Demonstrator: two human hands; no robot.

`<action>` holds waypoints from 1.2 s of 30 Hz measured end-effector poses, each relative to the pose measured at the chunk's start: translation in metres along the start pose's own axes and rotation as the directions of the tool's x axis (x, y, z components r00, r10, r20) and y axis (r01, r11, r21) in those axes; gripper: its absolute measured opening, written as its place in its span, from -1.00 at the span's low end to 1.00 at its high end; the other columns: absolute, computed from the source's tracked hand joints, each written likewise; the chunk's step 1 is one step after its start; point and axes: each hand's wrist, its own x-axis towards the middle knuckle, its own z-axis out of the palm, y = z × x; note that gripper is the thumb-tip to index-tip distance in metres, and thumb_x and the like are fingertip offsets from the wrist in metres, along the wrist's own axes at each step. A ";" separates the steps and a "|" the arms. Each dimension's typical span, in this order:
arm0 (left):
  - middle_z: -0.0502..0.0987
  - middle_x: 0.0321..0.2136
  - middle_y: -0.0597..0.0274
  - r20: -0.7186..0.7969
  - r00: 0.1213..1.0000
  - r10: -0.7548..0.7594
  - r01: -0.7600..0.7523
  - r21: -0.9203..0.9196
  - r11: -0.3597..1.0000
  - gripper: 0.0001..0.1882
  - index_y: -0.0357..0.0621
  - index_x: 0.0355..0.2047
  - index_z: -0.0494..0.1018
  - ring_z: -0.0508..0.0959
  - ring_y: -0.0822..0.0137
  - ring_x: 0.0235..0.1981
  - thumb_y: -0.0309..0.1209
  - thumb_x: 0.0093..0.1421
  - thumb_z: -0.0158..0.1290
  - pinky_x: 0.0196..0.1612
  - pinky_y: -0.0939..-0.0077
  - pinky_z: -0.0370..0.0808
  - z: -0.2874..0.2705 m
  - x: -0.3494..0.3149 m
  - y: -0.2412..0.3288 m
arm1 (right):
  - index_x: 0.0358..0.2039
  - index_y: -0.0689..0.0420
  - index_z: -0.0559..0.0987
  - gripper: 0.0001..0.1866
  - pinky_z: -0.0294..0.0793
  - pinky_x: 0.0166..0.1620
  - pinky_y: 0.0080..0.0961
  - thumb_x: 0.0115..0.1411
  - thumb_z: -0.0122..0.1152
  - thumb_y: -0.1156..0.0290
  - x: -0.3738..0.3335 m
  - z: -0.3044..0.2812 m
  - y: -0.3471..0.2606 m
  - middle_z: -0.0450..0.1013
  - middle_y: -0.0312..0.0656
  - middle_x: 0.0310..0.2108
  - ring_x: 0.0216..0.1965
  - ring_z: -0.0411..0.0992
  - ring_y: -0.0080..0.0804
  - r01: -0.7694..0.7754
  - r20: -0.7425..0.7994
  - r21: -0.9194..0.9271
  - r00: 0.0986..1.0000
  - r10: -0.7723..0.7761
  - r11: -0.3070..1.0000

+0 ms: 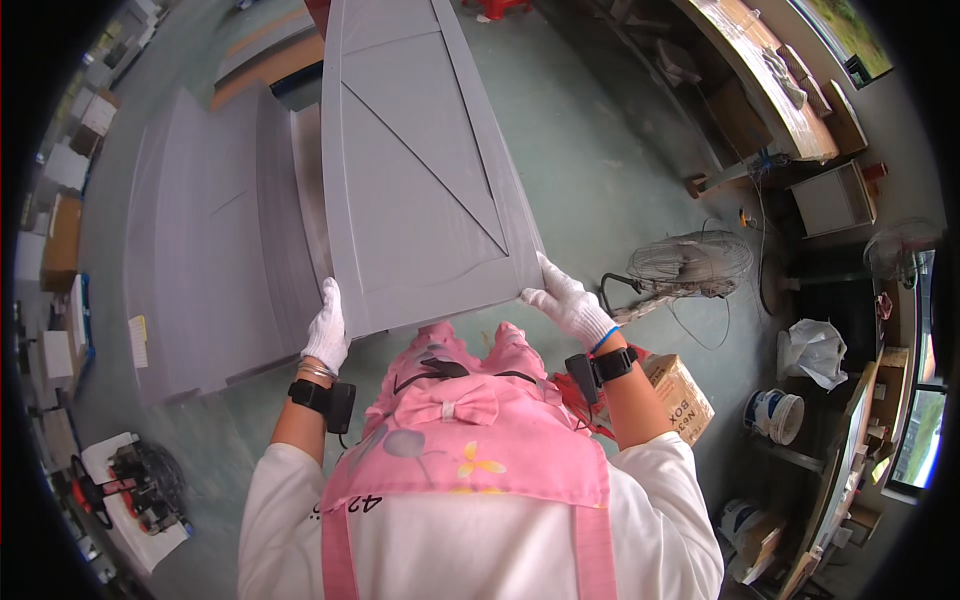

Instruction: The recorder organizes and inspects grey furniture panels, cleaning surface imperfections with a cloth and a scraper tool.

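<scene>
I hold a long grey door panel (415, 170) with a raised frame and a diagonal brace, lifted in front of me and stretching away. My left hand (327, 332), in a white glove, grips its near left corner. My right hand (567, 300), also gloved, grips the near right corner. A dark band sits on each wrist. Below the panel is my pink apron with a bow.
A stack of similar grey panels (205, 250) lies to the left on the green floor. A floor fan (690, 265) stands to the right, with a cardboard box (685, 395), a white bucket (773, 412) and a workbench (770, 85) beyond. Tools (135, 480) lie at lower left.
</scene>
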 end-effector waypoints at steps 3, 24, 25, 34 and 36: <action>0.43 0.07 0.16 0.117 0.890 -0.441 0.386 -0.708 0.591 -0.14 -0.24 0.27 0.13 0.45 0.23 0.05 0.25 0.25 -0.14 0.07 0.35 0.43 0.010 0.007 0.017 | 0.34 0.22 0.08 -0.15 0.25 0.26 -0.33 0.24 0.13 -0.04 -0.003 -0.002 -0.028 0.21 0.13 0.26 0.27 0.21 -0.05 0.027 -0.059 -0.208 0.997 -0.040 0.978; 0.16 0.31 -0.12 0.127 0.933 -0.336 0.359 -0.323 0.875 0.12 -0.22 0.35 0.02 0.20 0.03 0.29 0.52 0.11 -0.38 0.27 0.26 0.18 -0.001 -0.011 0.053 | 0.33 0.23 0.09 -0.23 0.34 0.15 -0.26 0.28 0.06 0.03 -0.011 -0.007 -0.062 0.37 0.22 0.09 0.16 0.33 0.08 -0.097 -0.023 -0.329 0.995 0.094 0.939; 0.16 0.31 -0.12 0.132 0.951 -0.279 0.301 -0.203 0.932 0.08 -0.11 0.36 0.04 0.15 -0.05 0.32 0.51 0.12 -0.46 0.30 0.22 0.12 0.000 -0.007 0.044 | 0.32 0.22 0.11 -0.24 0.34 0.14 -0.26 0.29 0.04 0.00 -0.014 -0.008 -0.070 0.38 0.22 0.07 0.15 0.33 0.08 -0.096 -0.008 -0.272 0.995 0.097 0.958; 0.26 0.25 0.10 0.383 0.911 -0.153 0.298 -0.355 0.886 -0.04 0.01 0.33 0.17 0.22 0.17 0.27 0.37 0.09 -0.01 0.24 0.22 0.23 -0.027 -0.006 0.058 | -0.12 0.27 0.55 -0.21 0.40 0.00 -0.20 0.23 -0.16 -0.32 0.013 -0.004 -0.102 0.52 0.21 -0.21 -0.05 0.46 0.13 -0.368 -0.209 -0.274 0.925 0.318 0.889; 0.23 0.28 0.14 0.395 0.915 -0.082 0.276 -0.463 0.843 -0.18 -0.01 0.32 0.18 0.20 0.22 0.29 0.14 0.14 0.02 0.27 0.28 0.20 -0.026 -0.003 0.047 | -0.16 0.28 0.55 -0.21 0.41 -0.03 -0.18 0.23 -0.17 -0.32 0.018 -0.007 -0.103 0.53 0.20 -0.24 -0.09 0.48 0.13 -0.371 -0.186 -0.305 0.926 0.327 0.877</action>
